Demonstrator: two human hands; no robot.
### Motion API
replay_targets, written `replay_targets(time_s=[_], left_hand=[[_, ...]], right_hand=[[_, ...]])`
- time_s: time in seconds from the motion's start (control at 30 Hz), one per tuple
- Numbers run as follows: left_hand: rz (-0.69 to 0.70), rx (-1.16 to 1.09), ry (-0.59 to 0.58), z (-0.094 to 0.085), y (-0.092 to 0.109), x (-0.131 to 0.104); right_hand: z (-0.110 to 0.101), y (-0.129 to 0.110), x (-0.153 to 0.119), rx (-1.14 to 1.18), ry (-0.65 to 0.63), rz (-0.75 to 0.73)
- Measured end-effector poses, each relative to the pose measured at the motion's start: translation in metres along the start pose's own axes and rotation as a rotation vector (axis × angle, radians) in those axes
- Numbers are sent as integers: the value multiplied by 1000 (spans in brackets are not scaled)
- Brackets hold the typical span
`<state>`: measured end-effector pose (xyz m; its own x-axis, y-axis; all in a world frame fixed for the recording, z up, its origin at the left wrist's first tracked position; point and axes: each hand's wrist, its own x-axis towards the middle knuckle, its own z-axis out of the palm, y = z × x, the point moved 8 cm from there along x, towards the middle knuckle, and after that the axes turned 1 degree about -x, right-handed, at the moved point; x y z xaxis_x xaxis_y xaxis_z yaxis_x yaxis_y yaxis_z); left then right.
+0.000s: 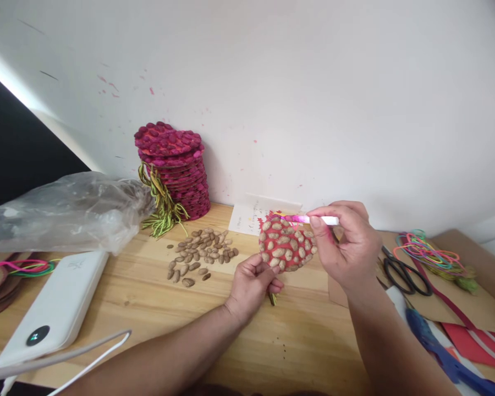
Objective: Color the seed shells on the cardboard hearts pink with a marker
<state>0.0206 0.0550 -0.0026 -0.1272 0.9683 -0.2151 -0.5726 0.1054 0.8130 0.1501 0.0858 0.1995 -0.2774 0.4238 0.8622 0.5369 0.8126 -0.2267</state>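
My left hand [252, 281] pinches the lower left edge of a round red disc [289, 245] covered with peanuts in their shells. The peanuts on it look plain tan. In my right hand [351, 242] is a white, pink-stained marker [322, 220], held between thumb and fingers. Its tip reaches the disc's upper edge; I cannot tell if it touches. Pink stains show on the right fingers. Left of the disc, loose peanuts [202, 246] lie spread on the wooden table [157, 308]. Yellow-green threads [273, 299] hang beneath the disc.
A stack of magenta peanut-covered discs [175, 176] with a green tassel [160, 203] stands against the wall. Left are a plastic bag [66, 212] and a white power bank [53, 308] with a cable. Right are black-handled scissors [406, 275], colored cords [429, 253] and cardboard [474, 286].
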Motion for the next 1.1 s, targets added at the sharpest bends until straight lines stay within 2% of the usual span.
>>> replay_targets(time_s=[0.37, 1.1], left_hand=[[-10, 4, 12, 0, 0, 0], [-17, 0, 13, -1, -2, 1]], right_hand=[[6, -5, -3, 88, -32, -12], [6, -1, -4, 15, -20, -31]])
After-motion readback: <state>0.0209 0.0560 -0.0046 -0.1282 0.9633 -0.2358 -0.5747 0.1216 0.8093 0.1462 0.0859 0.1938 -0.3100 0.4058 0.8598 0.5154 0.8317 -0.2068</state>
